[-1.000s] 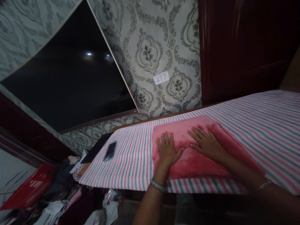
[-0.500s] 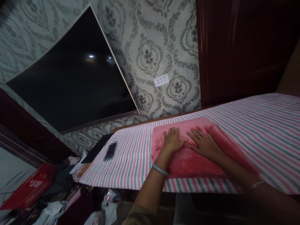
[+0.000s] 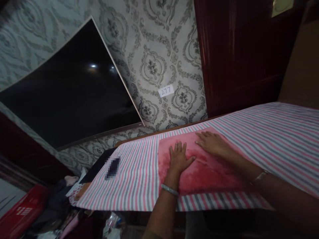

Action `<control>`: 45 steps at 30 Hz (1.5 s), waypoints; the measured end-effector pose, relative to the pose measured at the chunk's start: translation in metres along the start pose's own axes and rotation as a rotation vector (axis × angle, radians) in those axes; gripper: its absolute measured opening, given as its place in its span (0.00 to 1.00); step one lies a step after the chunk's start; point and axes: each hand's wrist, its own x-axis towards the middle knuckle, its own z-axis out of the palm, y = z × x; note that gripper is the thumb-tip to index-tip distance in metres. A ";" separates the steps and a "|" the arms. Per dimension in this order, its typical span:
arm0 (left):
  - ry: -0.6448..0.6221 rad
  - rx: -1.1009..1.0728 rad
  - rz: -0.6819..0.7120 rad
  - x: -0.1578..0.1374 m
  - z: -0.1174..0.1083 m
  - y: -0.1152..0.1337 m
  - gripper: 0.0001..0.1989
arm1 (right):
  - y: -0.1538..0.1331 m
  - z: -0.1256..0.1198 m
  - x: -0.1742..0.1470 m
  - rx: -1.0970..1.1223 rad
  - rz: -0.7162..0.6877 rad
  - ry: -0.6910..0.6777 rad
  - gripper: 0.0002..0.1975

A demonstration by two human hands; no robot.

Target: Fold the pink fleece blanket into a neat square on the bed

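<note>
A pink-red plush cloth (image 3: pixel 204 176) lies flat on a striped tablecloth (image 3: pixel 139 179). On its left part rests my left hand (image 3: pixel 179 159), palm down with the fingers spread. My right hand (image 3: pixel 210 142) lies on the cloth's far right part, fingers stretched out to the left. Both hands touch the cloth and neither grips it. The cloth's right side is partly hidden under my right forearm. Its pile looks darker red toward the near edge and lighter pink at the far side.
A dark pixelated object (image 3: pixel 113 168) sits on the tablecloth's left end. Behind the table, a large black television (image 3: pixel 74 89) leans by the patterned wall (image 3: pixel 152 43), which carries a label (image 3: pixel 166 90). A red basket (image 3: pixel 23 209) and piled clothes stand at lower left.
My right hand has slid toward the cloth's far edge, and the hands are farther apart. The left hand stays on the left part. The view has shifted slightly.
</note>
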 end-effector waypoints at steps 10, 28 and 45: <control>0.009 0.009 -0.028 -0.005 -0.006 0.007 0.43 | 0.026 0.043 -0.015 -0.107 0.129 0.207 0.31; -0.104 -0.051 -0.385 -0.012 -0.031 -0.041 0.36 | 0.028 0.035 -0.014 -0.025 0.130 0.158 0.33; -0.072 0.050 -0.139 -0.078 -0.017 0.018 0.40 | 0.018 0.001 -0.018 0.013 0.155 0.007 0.32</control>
